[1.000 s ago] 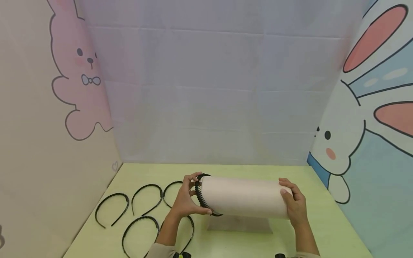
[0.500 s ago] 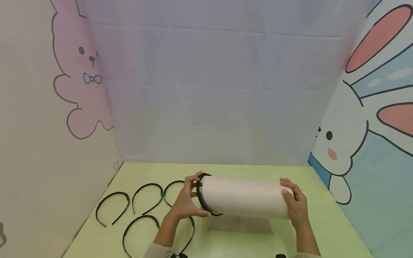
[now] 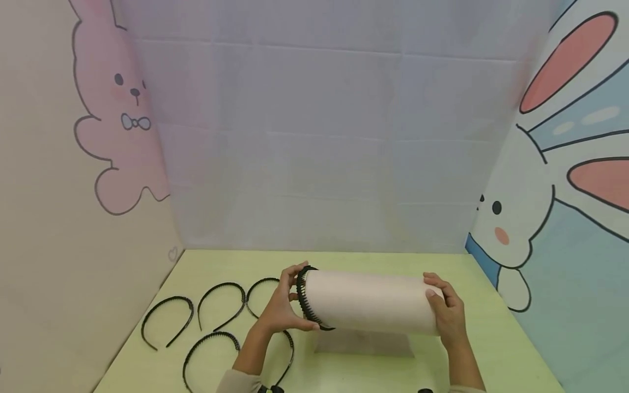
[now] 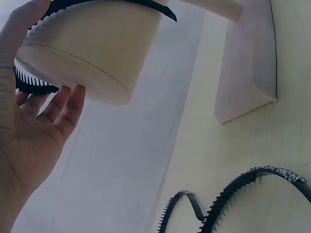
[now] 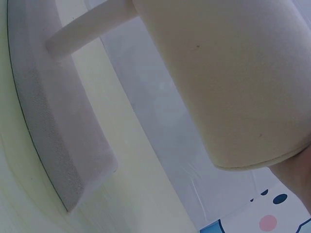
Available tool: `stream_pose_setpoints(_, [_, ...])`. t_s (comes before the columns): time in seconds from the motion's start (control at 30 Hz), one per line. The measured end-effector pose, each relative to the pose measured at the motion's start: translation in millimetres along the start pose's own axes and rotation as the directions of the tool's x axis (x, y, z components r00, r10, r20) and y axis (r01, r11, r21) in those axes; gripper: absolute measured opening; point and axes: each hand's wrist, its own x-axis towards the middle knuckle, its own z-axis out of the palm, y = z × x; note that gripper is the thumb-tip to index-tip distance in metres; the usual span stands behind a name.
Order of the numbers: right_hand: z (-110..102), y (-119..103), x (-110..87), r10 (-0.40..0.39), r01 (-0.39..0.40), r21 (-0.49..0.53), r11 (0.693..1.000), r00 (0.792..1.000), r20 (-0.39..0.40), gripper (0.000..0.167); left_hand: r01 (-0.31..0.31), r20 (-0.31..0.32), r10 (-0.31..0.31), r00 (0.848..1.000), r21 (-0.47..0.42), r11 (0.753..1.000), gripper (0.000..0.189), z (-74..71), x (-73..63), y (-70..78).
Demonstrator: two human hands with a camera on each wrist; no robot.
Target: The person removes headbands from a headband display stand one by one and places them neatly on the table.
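Note:
A pale, velvet-covered headband display stand (image 3: 371, 301) lies across the middle, its thick roll carried on a short post (image 5: 90, 30) over a sloped base (image 3: 363, 345). Around the roll's left end sits a black toothed headband (image 3: 301, 297). My left hand (image 3: 281, 307) pinches this headband, thumb low at the front and fingers at the top and behind. In the left wrist view, two fingertips touch the roll's flat end. My right hand (image 3: 449, 312) grips the roll's right end, thumb in front and fingers over the top.
Several more black headbands lie on the pale green table (image 3: 491, 333) at left, among them one headband (image 3: 183, 299) near the table's left edge and another headband (image 3: 216, 334) closer to me. The left forearm partly covers some. Walls with cartoon rabbits enclose the table.
The head view shifts slightly. Both hands keep their grips, and the headband stays at the roll's left end.

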Motion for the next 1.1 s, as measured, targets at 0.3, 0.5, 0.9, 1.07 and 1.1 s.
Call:
stream_pose_setpoints(0.3, [0.2,-0.8,0.6,0.005,-0.005,-0.012,1.000,1.000,-0.006,0.017,0.052,0.014,-0.052,0.999,-0.071,0.996,0.107,-1.4,1.3,-3.6])
stream_pose_setpoints(0.5, [0.4,-1.4,0.9,0.002,-0.002,-0.017,1.000,1.000,-0.013,0.017,0.111,0.011,-0.111,0.994,-0.128,0.986,0.107,-0.9,1.8,-1.6])
stream_pose_setpoints(0.9, [1.3,-0.4,1.8,-0.016,0.016,-0.003,1.000,1.000,-0.004,0.017,0.222,0.001,-0.223,0.975,-0.069,0.973,0.110,-4.5,7.8,9.0])
stream_pose_setpoints(1.07, [0.1,-0.4,1.4,-0.013,0.013,-0.013,1.000,1.000,0.007,0.018,0.203,0.021,-0.202,0.979,-0.060,0.977,0.109,-5.6,8.0,9.6])
stream_pose_setpoints(1.1, [-0.3,-0.4,1.4,-0.014,0.014,-0.015,1.000,1.000,0.004,0.018,0.192,0.025,-0.191,0.981,-0.056,0.980,0.109,-5.9,8.4,9.5])
